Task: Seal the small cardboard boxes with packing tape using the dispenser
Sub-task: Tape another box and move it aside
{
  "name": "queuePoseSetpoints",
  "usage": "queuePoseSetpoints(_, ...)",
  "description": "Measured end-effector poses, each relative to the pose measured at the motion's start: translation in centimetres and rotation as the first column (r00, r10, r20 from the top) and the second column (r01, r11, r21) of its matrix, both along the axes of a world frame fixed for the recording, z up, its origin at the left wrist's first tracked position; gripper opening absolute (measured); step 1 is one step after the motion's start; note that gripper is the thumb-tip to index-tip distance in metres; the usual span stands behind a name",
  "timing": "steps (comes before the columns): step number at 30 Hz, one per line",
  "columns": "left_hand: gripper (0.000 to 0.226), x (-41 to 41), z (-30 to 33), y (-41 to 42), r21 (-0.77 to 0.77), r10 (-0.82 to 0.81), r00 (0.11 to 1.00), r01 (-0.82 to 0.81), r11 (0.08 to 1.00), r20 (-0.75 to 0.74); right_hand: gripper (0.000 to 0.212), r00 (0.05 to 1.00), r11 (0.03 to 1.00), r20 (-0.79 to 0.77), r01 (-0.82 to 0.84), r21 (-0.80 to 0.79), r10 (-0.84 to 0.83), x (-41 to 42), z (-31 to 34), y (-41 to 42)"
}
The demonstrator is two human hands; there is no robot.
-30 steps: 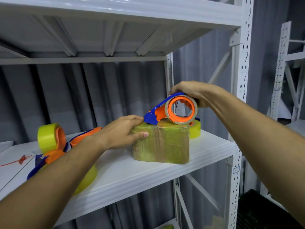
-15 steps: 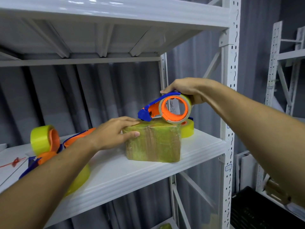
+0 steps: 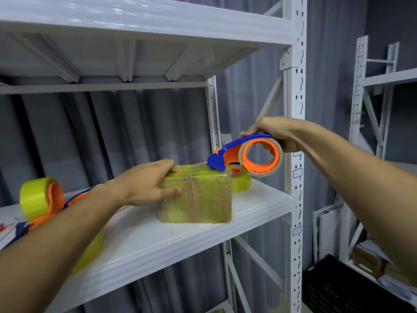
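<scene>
Taping a small box (image 3: pixel 198 195) on a white shelf (image 3: pixel 158 242), between the two hands.

The left hand (image 3: pixel 144 181) rests on the box's left end, fingers laid over the top edge and thumb straight along the front. The right hand (image 3: pixel 277 134) grips the blue-and-orange dispenser (image 3: pixel 246 157) from above, its blue nose apparently touching the box's top right edge. A yellow tape roll (image 3: pixel 241 181) sits just behind.

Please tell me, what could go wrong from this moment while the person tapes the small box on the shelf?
1. The blue and orange tape dispenser, gripped by the right hand, touches only the far top edge of the small tape-wrapped cardboard box; it might slip off.
2. The left hand holds only the box's left end, so the box may slide on the white metal shelf.
</scene>
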State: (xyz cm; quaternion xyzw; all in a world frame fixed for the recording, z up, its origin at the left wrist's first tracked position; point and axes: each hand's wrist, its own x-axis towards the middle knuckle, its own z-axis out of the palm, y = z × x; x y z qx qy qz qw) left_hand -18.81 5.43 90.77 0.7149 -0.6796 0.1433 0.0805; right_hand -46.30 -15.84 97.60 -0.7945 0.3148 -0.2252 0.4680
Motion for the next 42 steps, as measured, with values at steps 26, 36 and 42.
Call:
queuePoseSetpoints(26,0.048,-2.5,0.2,-1.9,0.099,0.072,0.996,-0.068,0.993,-0.043,0.038,1.0,1.0,-0.017,-0.027,-0.012,0.026,4.2,-0.8,-0.2)
queuePoseSetpoints(36,0.059,-2.9,-0.6,-2.5,0.008,0.1,0.995,-0.1,0.995,-0.002,0.036,0.999,0.999,0.039,-0.032,0.027,0.031,3.6,-1.7,-0.7)
queuePoseSetpoints(42,0.07,-2.7,-1.0,-2.7,-0.002,0.136,0.991,-0.136,0.991,0.012,0.021,0.996,0.998,0.092,-0.018,0.06,0.012,1.6,-1.1,-1.9)
